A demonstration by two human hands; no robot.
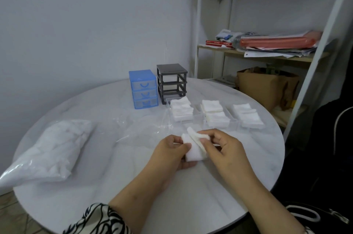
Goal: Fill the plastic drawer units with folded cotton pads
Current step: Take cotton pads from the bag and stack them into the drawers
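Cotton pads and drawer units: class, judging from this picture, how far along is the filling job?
Done: three clear drawers on the table hold stacked folded pads. In hand: the left hand and right hand are folding a cotton pad. Left: the grey unit stands empty of drawers; the bag of pads remains bulky.

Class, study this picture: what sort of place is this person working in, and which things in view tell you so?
Probably a home room or small office corner, not a factory: a round white table against a plain wall, an open shelf heaped with papers and books, and a brown paper bag underneath.
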